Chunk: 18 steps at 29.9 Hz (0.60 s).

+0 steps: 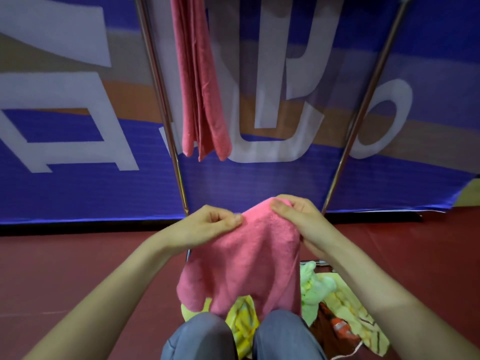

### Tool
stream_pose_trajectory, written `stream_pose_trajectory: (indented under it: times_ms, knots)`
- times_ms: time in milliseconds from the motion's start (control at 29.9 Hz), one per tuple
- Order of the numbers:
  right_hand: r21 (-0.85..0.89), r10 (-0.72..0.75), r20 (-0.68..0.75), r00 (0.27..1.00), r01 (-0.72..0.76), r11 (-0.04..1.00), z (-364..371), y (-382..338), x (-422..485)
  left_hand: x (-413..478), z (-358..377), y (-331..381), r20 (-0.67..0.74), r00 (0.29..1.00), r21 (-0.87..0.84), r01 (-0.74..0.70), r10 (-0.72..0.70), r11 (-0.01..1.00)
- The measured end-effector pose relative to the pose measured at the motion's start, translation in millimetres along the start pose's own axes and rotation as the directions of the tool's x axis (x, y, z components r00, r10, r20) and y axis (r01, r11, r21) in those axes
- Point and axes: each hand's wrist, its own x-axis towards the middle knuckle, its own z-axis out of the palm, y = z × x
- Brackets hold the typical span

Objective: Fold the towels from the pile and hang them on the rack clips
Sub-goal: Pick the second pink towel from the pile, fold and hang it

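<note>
Currently mid-fold, judged from the task: the person crouches at the rack. Far left, bare floor (78, 268) gives free room for the elbow to swing out. The left pole (161, 100) leans in close, with the hung towel (200, 87) just beside it, dangling above the hands and apart from them. The left hand (220, 224) pinches the top edge of the towel (246, 255) between thumb and curled fingers. The towel drapes down in front of the knees (205, 339), its lower edge bunched and uneven, so the corners are not matched. The right hand (298, 219) clamps the towel's upper right corner, thumb on top, fingers wrapped behind. To fold well, both pinches likely need to slide out to true corners and pull the top edge taut before bringing the halves together; lifting higher would keep the hem off the pile (327, 302), which lies on the floor low right, partly behind the towel. The right pole (363, 113) slants off right, well apart from the right hand, so space between the poles looks open for raising the towel. Clips are out of frame; free slots cannot be told.
</note>
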Motion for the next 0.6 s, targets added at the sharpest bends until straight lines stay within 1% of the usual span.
stream_pose_trajectory:
  times_ms: [67,134,201,268,301,368,435,502,569,603]
  knots:
    - [0.047,-0.017,-0.032,0.999,0.019,0.999,-1,-3,-2,-8,-5,-6,0.082,0.994,0.035,0.075,-0.078,0.997]
    - [0.161,-0.005,-0.085,0.996,0.019,0.987,-6,-6,-5,-16,-11,-12,0.115,0.984,0.108,0.122,-0.134,0.987]
    - [0.264,0.013,-0.129,0.992,0.022,0.964,-15,-7,-7,-23,-18,-17,0.09,0.983,0.111,0.15,-0.16,0.982]
    - [0.312,0.045,-0.131,0.99,-0.001,0.95,-23,-5,-11,-31,-22,-20,0.005,0.99,0.034,0.14,-0.14,0.99]
    - [0.303,0.068,-0.117,0.991,-0.03,0.953,-25,-2,-14,-33,-23,-19,-0.03,0.993,0.0,0.114,-0.114,0.993]
    - [0.193,0.132,-0.058,0.989,-0.119,0.974,-26,8,-20,-32,-22,-8,-0.065,0.997,-0.064,0.047,-0.051,0.997]
    - [0.07,0.19,0.042,0.981,-0.193,0.979,-20,14,-22,-24,-18,9,-0.061,0.998,-0.044,-0.004,0.001,0.999]
    - [0.019,0.222,0.118,0.968,-0.225,0.974,-7,13,-20,-14,-10,24,0.007,1.0,0.047,-0.026,0.025,0.999]
    - [-0.025,0.198,0.151,0.968,-0.197,0.98,6,8,-19,-7,-2,31,0.088,0.996,0.094,-0.043,0.035,0.995]
    - [-0.043,0.178,0.17,0.969,-0.173,0.984,12,7,-18,-5,0,30,0.092,0.995,0.09,-0.045,0.037,0.995]
